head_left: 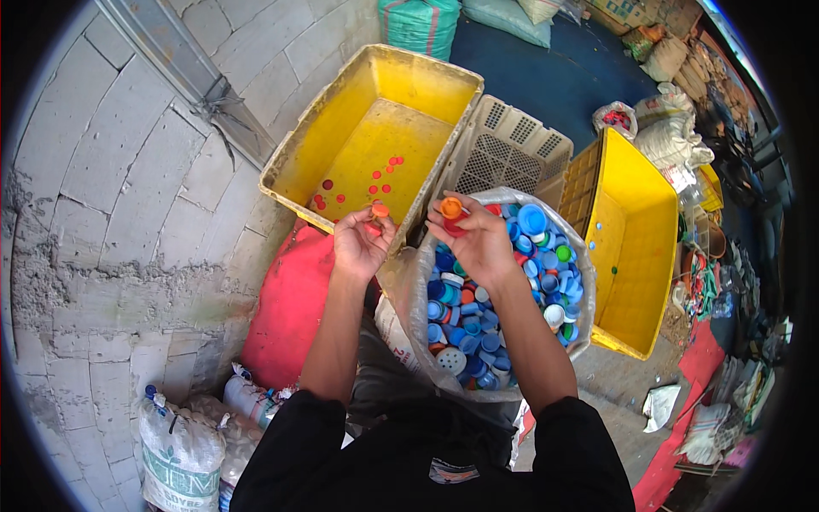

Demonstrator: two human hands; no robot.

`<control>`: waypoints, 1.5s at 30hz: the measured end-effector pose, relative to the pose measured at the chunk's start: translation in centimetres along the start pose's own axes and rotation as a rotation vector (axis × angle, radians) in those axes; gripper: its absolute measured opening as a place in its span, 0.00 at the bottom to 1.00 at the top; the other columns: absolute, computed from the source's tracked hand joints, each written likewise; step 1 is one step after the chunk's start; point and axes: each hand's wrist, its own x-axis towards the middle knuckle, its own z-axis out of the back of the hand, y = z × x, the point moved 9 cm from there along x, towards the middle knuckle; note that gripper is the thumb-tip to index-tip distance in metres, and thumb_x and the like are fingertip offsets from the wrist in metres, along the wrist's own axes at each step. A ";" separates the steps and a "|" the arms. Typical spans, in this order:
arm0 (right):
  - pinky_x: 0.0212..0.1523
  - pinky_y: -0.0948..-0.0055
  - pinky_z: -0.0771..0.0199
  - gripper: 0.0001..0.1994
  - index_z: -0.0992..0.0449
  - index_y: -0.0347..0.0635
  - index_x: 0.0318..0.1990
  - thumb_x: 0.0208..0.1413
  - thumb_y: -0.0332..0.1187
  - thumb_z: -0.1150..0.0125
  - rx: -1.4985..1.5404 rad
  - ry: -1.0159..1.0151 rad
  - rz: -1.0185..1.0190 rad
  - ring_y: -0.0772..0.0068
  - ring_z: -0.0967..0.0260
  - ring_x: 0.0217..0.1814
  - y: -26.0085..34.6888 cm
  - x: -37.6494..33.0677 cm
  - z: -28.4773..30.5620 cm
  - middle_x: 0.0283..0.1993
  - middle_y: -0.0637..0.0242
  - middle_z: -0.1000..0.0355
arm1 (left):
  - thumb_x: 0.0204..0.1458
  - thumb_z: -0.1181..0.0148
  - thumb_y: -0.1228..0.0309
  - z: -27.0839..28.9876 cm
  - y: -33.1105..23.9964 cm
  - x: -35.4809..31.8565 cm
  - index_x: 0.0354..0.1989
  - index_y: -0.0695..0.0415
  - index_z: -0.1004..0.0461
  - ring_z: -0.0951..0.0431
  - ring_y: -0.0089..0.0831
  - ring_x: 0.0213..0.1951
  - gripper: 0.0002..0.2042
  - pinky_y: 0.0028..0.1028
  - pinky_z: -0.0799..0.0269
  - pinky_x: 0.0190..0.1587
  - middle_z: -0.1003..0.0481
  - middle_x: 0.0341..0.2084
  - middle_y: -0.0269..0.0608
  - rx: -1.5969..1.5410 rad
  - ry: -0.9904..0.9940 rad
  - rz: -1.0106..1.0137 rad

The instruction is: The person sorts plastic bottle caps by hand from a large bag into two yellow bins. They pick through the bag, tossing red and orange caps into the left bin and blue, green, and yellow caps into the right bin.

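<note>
Both my hands are raised between a yellow crate and a sack of caps. My left hand (362, 246) is closed on orange and red plastic caps (380, 210), at the near edge of the yellow crate (284, 198). Inside that crate lie several small red caps (374, 189). In my right hand (485, 247) I grip an orange cap (450, 207) together with a red one (457, 225). This hand is above the left part of a whitish sack (420, 328) filled with mostly blue bottle caps (488, 342), with some green, white and orange ones.
A beige perforated crate (503, 149) stands beyond the sack. Right of it, a second yellow crate (640, 230) is tilted. A red sack (286, 307) leans by the grey block wall (145, 230). Stuffed white bags (177, 452) sit at lower left; a green sack (418, 27) stands far back.
</note>
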 end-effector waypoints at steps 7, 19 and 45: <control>0.53 0.64 0.29 0.11 0.32 0.36 0.37 0.42 0.20 0.52 -0.130 0.006 -0.049 0.65 0.33 0.45 -2.2 11.7 -0.1 0.41 0.60 0.33 | 0.54 0.45 0.63 -1.6 -3.6 4.4 0.57 0.63 0.44 0.38 0.51 0.57 0.26 0.48 0.39 0.63 0.42 0.55 0.58 -0.021 -0.145 -0.226; 0.54 0.68 0.29 0.24 0.39 0.27 0.59 0.54 0.24 0.46 -0.594 -0.493 0.586 0.59 0.33 0.58 16.2 -6.3 8.4 0.59 0.48 0.36 | 0.57 0.43 0.62 -2.3 0.0 0.4 0.56 0.61 0.35 0.33 0.34 0.50 0.22 0.34 0.37 0.54 0.33 0.50 0.46 0.737 -0.065 -0.335; 0.31 0.66 0.31 0.11 0.25 0.34 0.41 0.48 0.22 0.39 -1.263 -0.596 0.640 0.62 0.31 0.29 4.9 -21.3 10.2 0.32 0.57 0.29 | 0.46 0.33 0.68 -10.4 14.5 -1.5 0.41 0.57 0.21 0.23 0.52 0.41 0.14 0.45 0.27 0.42 0.25 0.39 0.51 2.329 0.134 -0.677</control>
